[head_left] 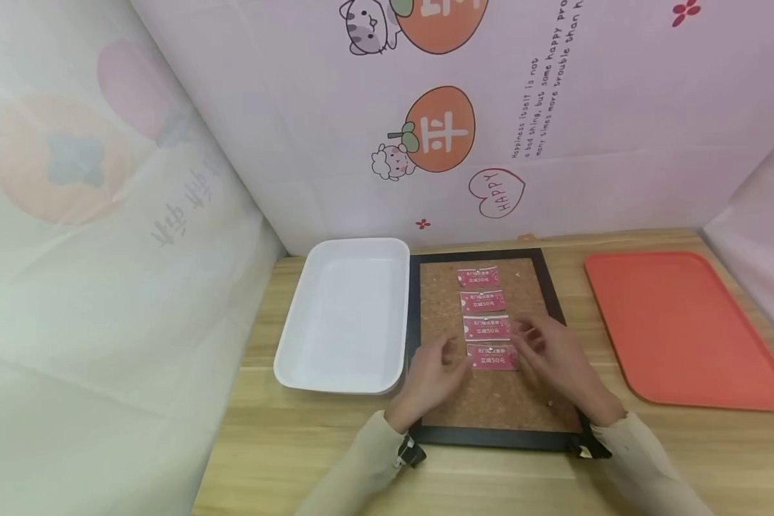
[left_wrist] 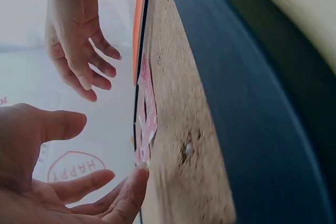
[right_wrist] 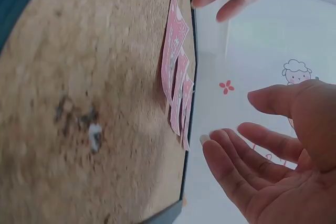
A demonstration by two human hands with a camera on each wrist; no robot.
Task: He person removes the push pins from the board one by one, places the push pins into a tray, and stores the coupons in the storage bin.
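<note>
Several pink paper coupons with white print run in a column up a black-framed cork board (head_left: 451, 405), each with a small pin at its top edge. My left hand (head_left: 433, 376) is at the left end of the lowest coupon (head_left: 492, 360), its fingers loosely bent and holding nothing. Across from it, my right hand (head_left: 557, 358) hovers by the right ends of the lower coupons, thumb and fingers apart. In the right wrist view, the coupons (right_wrist: 174, 51) lift slightly off the cork at their edges, and the right hand's fingers (right_wrist: 231, 174) grip nothing.
A white tray (head_left: 290, 355) stands against the board's left side. To the right, a red tray (head_left: 677, 330) lies on the wooden table (head_left: 284, 444). Loose pins or marks, such as a pale pin (right_wrist: 95, 136), show on the cork. Printed cloth walls (head_left: 335, 172) rise behind.
</note>
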